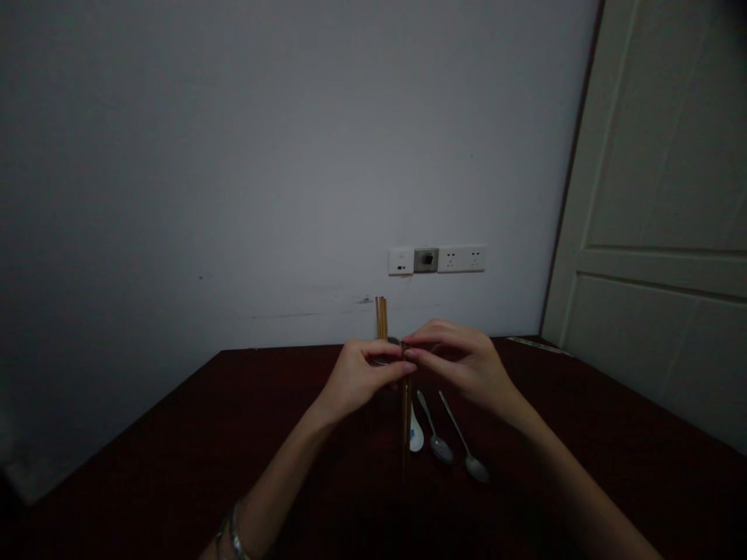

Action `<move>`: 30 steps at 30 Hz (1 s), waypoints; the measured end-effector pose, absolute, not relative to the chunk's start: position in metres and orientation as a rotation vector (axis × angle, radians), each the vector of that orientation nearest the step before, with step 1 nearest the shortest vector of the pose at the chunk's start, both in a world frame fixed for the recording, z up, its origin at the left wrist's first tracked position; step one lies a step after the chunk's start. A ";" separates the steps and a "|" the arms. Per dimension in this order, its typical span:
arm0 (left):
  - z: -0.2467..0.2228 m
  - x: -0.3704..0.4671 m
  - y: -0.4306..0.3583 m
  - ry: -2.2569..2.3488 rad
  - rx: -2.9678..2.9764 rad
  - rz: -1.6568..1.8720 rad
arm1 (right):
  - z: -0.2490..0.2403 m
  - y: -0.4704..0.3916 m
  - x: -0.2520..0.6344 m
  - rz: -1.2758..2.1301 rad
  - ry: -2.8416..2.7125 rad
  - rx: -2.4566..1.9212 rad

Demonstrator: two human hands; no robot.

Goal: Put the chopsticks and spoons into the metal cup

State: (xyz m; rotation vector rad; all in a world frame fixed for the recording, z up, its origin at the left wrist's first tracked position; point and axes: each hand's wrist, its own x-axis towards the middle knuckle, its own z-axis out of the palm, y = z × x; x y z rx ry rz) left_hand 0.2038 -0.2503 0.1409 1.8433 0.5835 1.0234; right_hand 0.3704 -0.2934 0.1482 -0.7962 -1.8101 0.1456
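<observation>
Chopsticks (pixel 407 412) hang from our fingertips, pointing down over the dark red table (pixel 233 435), their upper ends pinched where our two hands meet. We have the thumb and forefinger of our left hand (pixel 355 377) drawn nearly together on them, and the thumb and forefinger of our right hand (pixel 467 358) close in from the other side in the same narrow pinch; how the remaining fingers sit we cannot fully tell. Just behind our hands, an upright bundle (pixel 381 319) of more sticks rises, and beside its base we see part of a round rim (pixel 394 341), mostly hidden by our fingers. To the right of the held sticks we see the bowl of a white spoon (pixel 415 433) with a blue mark, then a metal spoon (pixel 440 449), then a longer-looking spoon (pixel 477 468), both slanting with their bowls toward us, near one another but apart. On our left wrist we wear a bracelet (pixel 234 533). Beyond the table stands the pale wall (pixel 292 155), with a row of socket plates (pixel 461 259) above the table's edge, and a panelled door (pixel 659 155) fills the right side.
</observation>
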 end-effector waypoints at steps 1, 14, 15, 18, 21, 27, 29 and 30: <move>0.141 0.204 -0.251 0.577 1.834 1.023 | 0.148 -0.293 0.370 0.146 -1.807 -0.791; 0.143 0.202 -0.245 0.600 1.768 1.020 | 0.142 -0.286 0.365 0.324 -1.616 -0.865; 0.144 0.200 -0.244 0.603 1.758 1.024 | 0.143 -0.286 0.366 0.372 -1.593 -0.897; 0.147 0.196 -0.238 0.630 1.738 1.061 | 0.142 -0.281 0.372 0.562 -1.656 -0.998; 0.147 0.191 -0.230 0.666 1.741 1.120 | 0.133 -0.272 0.376 0.770 -1.808 -1.079; 0.145 0.188 -0.219 0.704 1.741 1.188 | 0.111 -0.252 0.371 0.911 -1.838 -1.067; 0.144 0.188 -0.218 0.712 1.746 1.185 | 0.108 -0.250 0.369 0.955 -1.788 -1.047; 0.143 0.189 -0.218 0.718 1.746 1.182 | 0.107 -0.249 0.368 0.971 -1.761 -1.040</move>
